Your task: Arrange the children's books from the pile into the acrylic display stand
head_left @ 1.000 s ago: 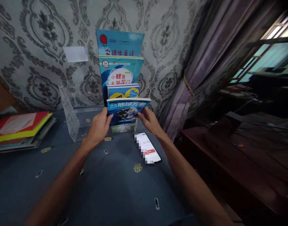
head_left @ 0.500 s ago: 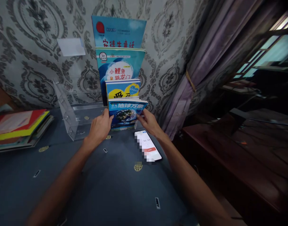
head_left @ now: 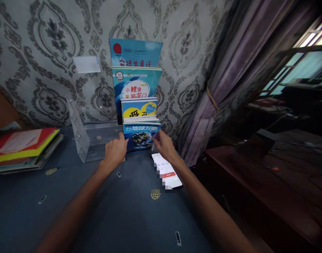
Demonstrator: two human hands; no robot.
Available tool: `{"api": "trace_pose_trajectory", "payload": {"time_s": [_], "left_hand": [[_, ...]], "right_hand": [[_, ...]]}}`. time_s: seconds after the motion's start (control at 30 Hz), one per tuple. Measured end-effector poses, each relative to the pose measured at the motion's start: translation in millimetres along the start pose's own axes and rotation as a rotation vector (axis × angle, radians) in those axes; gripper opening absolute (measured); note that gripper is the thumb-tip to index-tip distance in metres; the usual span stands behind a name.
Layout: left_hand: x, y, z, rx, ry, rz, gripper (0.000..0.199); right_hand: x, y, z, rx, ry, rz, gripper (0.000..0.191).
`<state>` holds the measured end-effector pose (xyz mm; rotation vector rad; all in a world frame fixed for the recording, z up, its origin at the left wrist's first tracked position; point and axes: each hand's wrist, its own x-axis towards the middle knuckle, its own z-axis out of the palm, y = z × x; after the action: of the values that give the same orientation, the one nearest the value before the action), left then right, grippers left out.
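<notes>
My left hand [head_left: 116,150] is closed on the left edge of a small blue book [head_left: 140,140] with a globe on its cover. The fingers of my right hand [head_left: 165,146] pinch the book's right edge. It stands upright at the front of a clear tiered rack [head_left: 80,142]. Behind it, rising in steps, are a yellow and blue book [head_left: 134,107], a teal picture book [head_left: 136,82] and a taller blue book [head_left: 136,52]. The fingertips behind the front book are hidden.
A phone [head_left: 167,172] showing a running timer lies by my right wrist. On the left of the dark tablecloth [head_left: 110,218] is a stack of colourful books [head_left: 24,149]. A patterned wall is behind the rack; a tied curtain [head_left: 203,116] hangs to the right.
The view has tilted up slightly, so everything sits lower in it. The front book, slanted before, now stands straighter and closer in line with the others. Both hands have kept their hold.
</notes>
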<state>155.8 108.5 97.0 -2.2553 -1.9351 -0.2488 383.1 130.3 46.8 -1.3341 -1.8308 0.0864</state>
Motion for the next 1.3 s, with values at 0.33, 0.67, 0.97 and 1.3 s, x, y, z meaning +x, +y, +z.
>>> {"api": "trace_pose_trajectory", "payload": {"time_s": [0.33, 0.67, 0.97, 1.3], "left_hand": [[-1.7, 3.2, -0.3, -0.006, 0.002, -0.003, 0.045], [2.2, 1.8, 0.7, -0.087, -0.009, 0.026, 0.044], [3.8, 1.4, 5.9, -0.126, -0.009, 0.045, 0.042], [-0.8, 0.9, -16.4, -0.162, 0.027, 0.016, 0.038]], "right_hand": [[-0.3, -3.1, 4.0, 0.105, 0.103, 0.108, 0.036], [4.0, 7.0, 12.0, 0.282, 0.093, 0.149, 0.027], [1.5, 7.1, 14.1, 0.256, 0.119, 0.144, 0.029], [6.6, -3.7, 12.9, 0.292, 0.203, 0.113, 0.038]]}}
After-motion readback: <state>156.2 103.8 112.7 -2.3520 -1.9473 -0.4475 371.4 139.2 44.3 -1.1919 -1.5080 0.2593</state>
